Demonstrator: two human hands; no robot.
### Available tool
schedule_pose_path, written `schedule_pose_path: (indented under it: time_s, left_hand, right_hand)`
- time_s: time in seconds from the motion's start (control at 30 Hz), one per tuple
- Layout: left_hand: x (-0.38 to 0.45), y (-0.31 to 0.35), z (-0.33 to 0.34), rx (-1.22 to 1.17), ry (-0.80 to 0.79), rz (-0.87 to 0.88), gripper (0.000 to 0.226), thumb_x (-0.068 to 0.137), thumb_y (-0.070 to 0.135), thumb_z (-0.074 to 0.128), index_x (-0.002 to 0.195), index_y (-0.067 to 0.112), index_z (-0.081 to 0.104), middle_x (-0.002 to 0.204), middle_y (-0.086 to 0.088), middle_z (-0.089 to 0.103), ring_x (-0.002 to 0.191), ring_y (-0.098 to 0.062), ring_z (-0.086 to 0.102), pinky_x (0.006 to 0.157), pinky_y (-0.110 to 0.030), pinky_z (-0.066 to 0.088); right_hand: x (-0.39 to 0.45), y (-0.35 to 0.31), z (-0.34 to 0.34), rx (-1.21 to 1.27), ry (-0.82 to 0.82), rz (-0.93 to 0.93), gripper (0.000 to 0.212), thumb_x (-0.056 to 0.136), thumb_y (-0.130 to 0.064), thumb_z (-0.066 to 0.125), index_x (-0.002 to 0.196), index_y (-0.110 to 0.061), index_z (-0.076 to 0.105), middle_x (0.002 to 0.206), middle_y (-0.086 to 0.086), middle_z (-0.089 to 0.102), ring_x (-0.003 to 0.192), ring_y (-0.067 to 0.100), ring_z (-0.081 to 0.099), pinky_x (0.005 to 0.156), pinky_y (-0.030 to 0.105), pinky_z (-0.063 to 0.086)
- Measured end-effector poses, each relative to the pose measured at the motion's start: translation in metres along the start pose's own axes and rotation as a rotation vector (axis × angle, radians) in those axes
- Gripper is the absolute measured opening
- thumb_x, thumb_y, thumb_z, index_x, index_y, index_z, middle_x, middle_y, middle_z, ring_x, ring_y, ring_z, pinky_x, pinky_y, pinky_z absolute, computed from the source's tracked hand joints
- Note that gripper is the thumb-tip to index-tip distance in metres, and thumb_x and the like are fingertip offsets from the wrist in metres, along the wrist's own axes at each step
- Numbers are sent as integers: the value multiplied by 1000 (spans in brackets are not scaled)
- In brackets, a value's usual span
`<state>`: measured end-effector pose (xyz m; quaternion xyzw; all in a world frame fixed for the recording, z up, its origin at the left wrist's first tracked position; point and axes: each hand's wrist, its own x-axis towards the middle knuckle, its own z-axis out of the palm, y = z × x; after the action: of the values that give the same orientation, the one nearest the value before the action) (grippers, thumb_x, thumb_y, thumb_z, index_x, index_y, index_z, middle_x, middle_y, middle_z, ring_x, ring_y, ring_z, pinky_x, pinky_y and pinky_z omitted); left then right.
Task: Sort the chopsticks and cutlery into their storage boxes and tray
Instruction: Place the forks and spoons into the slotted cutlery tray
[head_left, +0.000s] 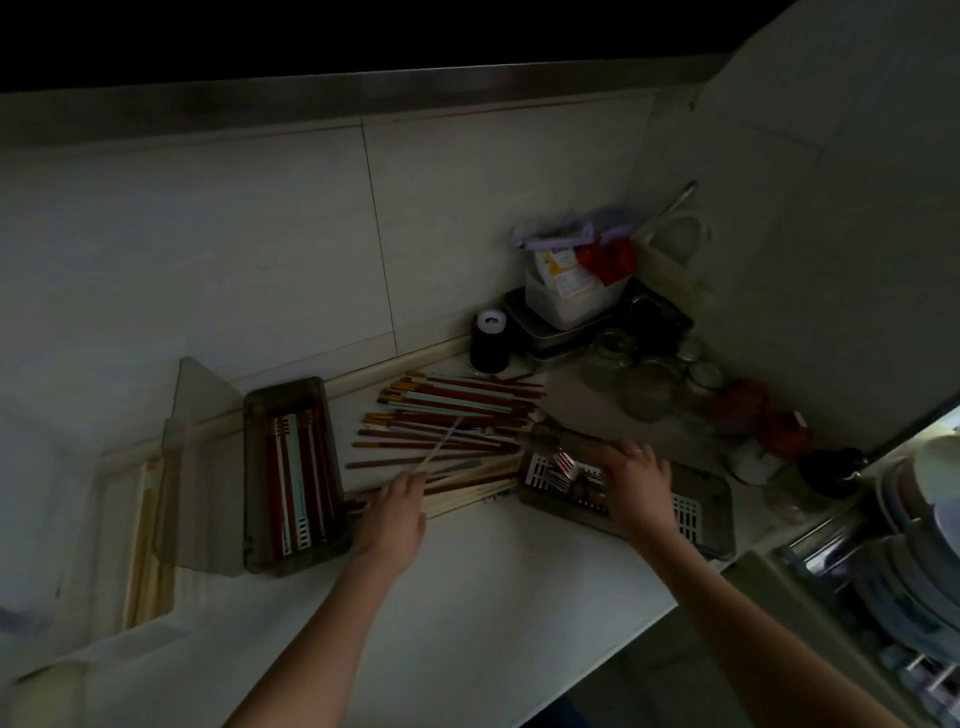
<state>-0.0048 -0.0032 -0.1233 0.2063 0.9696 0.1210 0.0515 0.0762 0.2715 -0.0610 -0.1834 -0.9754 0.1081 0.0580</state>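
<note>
The left hand (395, 512) pinches one pale chopstick (440, 446) at its near end, the far end tilted up over the loose pile of chopsticks (447, 426) spread across the tabletop (467, 597); singling one out this way lets it be matched by colour before it goes to a box. The brown storage box (293, 475) just to the left of that hand already holds dark red and pale green sticks laid lengthwise, so it seems to serve the coloured pairs, while a paler box (150, 540) further left holds light wooden ones, the likelier home for the stick in hand. The right hand (631, 486) rests over the slotted cutlery tray (696, 512), its fingers curled down among metal pieces near a fork (563, 462); in this dim light I cannot tell whether it grips anything. Most sticks lie unsorted between the box and the tray, so the sorting looks far from finished.
</note>
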Motion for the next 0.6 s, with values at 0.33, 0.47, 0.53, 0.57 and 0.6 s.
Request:
schedule_pose_path:
  time_s: [0.33,0.47,0.53,0.57,0.6]
  left_hand:
    - [22,-10,1,-155,14,-213,42,93,5,38,134,11,45,121,-15,48,107,-29,51,95,-36,45]
    - [18,-16,-1,-242,79,-168,47,88,-5,37,128,13,55,119,-15,55,107,-29,53,97,-36,44]
    - [15,-13,-4,-244,76,-153,43,87,-6,37,119,12,59,115,-13,55,105,-28,53,93,-35,45]
    - [13,-10,-6,-238,57,-142,39,86,-6,38,114,12,60,111,-12,55,102,-28,54,90,-34,46]
    - [11,-8,-8,-219,31,-125,36,85,-4,40,111,12,59,110,-11,54,101,-28,54,87,-33,46]
  right_hand:
    - [-5,28,-2,7,-41,192,34,91,-12,46,122,-21,55,128,7,54,124,29,43,112,51,19]
    - [1,-18,2,84,13,-55,30,94,-15,47,120,-26,56,126,1,56,123,26,45,111,47,22]
    - [6,-47,4,120,3,-236,29,91,-15,52,118,-25,58,127,0,57,123,23,46,108,43,27]
    - [9,-61,7,123,-41,-319,28,90,-14,54,115,-24,60,124,1,59,120,23,49,104,39,31]
    - [12,-74,12,114,-111,-374,26,90,-13,52,112,-23,62,121,3,61,115,23,52,99,37,36]
